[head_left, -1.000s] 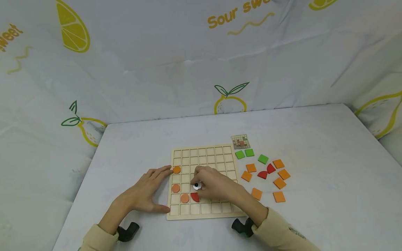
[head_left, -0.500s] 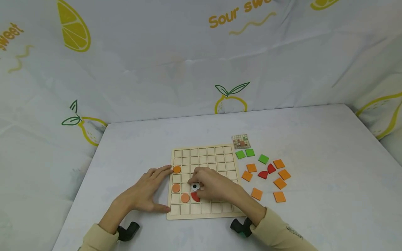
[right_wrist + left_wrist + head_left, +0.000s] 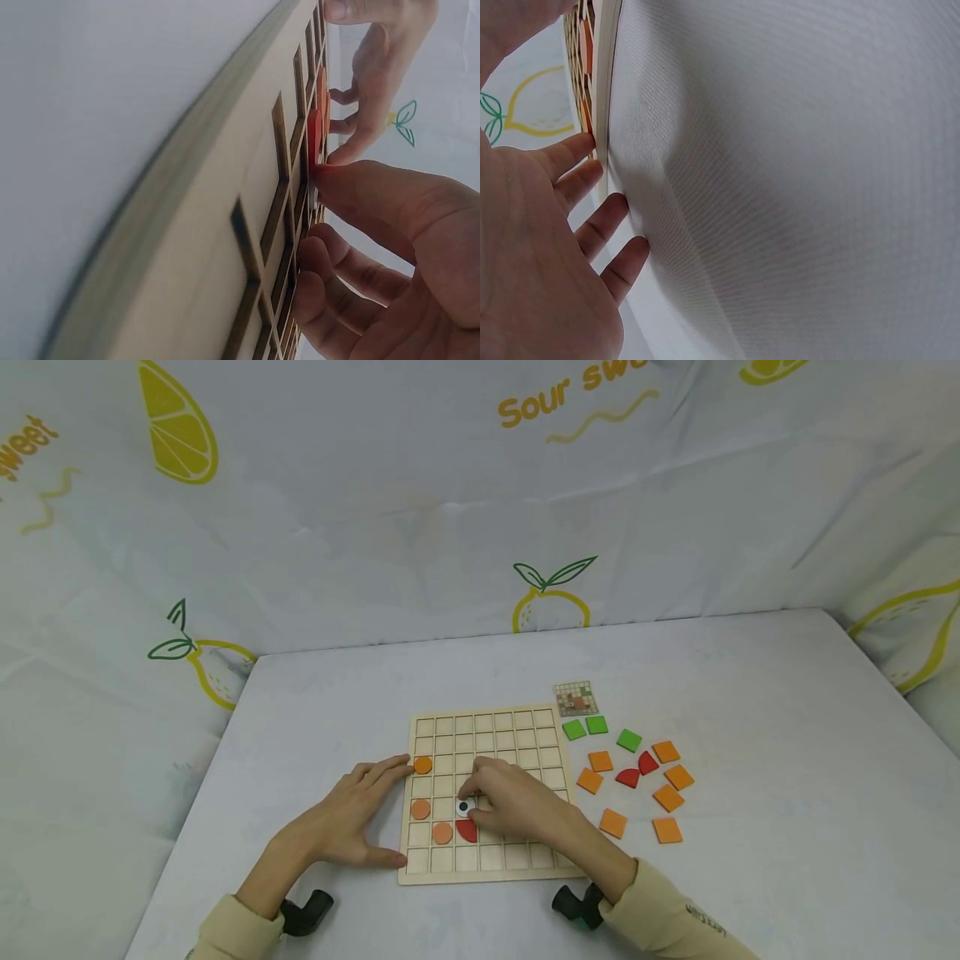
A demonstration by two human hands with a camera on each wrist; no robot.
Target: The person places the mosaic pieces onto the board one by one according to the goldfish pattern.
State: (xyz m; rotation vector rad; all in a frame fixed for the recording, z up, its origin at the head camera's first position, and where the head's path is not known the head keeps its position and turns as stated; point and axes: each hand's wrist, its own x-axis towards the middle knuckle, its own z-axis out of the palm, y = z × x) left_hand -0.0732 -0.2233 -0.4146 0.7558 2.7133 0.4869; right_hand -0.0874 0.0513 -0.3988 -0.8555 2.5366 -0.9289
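Note:
A wooden grid board (image 3: pixel 487 877) lies on the table. My left hand (image 3: pixel 341 822) rests along its left edge, fingers spread, with thumb and fingertips at the rim. Over the board's lower middle, my right hand (image 3: pixel 517 799) holds a round white eye piece (image 3: pixel 464 808) with a black pupil between thumb and forefinger, at a grid square. Just below it sits a red quarter-circle piece (image 3: pixel 467 832), with the right thumb (image 3: pixel 341 178) close to it in the right wrist view. Three orange discs, one of them an upper disc (image 3: pixel 423 765), occupy squares on the left.
Right of the board lie several orange squares (image 3: pixel 667 831), two red quarter-circles (image 3: pixel 627 778) and three green squares (image 3: pixel 628 741). A small pattern card (image 3: pixel 575 698) is at the board's upper right corner. A printed white cloth (image 3: pixel 442 560) hangs behind the table.
The eye piece has shifted slightly left and now lies flatter over the square above the red piece. The right forefinger and thumb have adjusted around it; the left hand stays put.

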